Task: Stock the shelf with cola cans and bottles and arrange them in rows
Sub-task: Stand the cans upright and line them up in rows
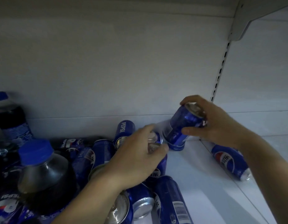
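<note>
My right hand (pixel 216 125) grips a blue cola can (pixel 180 126), tilted, its base touching the white shelf (pixel 196 183) near the back wall. My left hand (pixel 136 157) closes over the top of another blue can (pixel 158 168) standing in the pile. Several blue cans (pixel 169 202) lie on their sides around it, one with white lettering (pixel 124 131) behind. Dark cola bottles with blue caps (pixel 43 172) stand at the left. One more can (pixel 229 160) lies on the adjoining shelf section under my right forearm.
A slotted upright (pixel 220 68) and a bracket (pixel 241 21) for the upper shelf rise at the right. The white back wall (pixel 107 70) runs behind the shelf. Bare shelf surface lies between the can pile and the seam at the right.
</note>
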{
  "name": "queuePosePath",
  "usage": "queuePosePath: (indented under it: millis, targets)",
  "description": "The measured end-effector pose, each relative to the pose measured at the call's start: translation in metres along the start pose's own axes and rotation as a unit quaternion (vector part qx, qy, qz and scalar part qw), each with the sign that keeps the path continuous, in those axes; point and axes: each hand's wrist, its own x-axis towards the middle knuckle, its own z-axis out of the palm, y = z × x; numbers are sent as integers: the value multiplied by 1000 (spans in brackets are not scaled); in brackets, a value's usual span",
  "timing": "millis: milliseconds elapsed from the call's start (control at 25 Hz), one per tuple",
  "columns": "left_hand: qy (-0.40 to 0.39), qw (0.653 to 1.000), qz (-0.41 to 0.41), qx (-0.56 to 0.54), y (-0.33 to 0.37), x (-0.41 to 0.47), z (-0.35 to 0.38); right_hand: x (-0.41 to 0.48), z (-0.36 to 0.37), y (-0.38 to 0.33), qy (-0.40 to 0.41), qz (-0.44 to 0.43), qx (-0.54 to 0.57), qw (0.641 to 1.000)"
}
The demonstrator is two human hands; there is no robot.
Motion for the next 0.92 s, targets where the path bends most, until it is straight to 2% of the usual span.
queuePosePath:
  millis: [80, 120, 200, 240, 280, 400, 520, 600, 720, 800, 920]
  targets:
    - [14, 990, -23, -138, 5, 6, -1, -12, -12, -13, -11, -60, 184, 981]
    - [-9, 973, -44, -224, 7, 9, -1, -16, -12, -19, -33, -87, 255, 963]
    - [-63, 914, -85, -391, 12, 10, -2, -20, -6, -28, -66, -115, 317, 939]
    - [-59, 896, -82, -433, 13, 8, -2, -19, -2, -32, -69, -116, 325, 936]
    - [-35, 898, -65, -434, 12, 7, -1, -17, 1, -34, -60, -105, 327, 937]
    - [74, 955, -9, -286, 14, 0, 5, -12, 12, -46, 23, 9, 317, 948]
    - [140, 963, 34, -229, 18, -3, 8, -10, 20, -54, 50, 97, 244, 964]
    - [143, 962, 44, -229, 17, -2, 8, -12, 20, -55, 70, 74, 286, 953]
    - [75, 968, 29, -238, 19, -1, 8, -14, 12, -55, 90, -11, 325, 941]
    - [60, 972, 24, -225, 18, -3, 10, -13, 11, -50, 95, -38, 288, 952]
    - [83, 976, 13, -202, 15, -2, 9, -13, 14, -45, 109, -56, 213, 969]
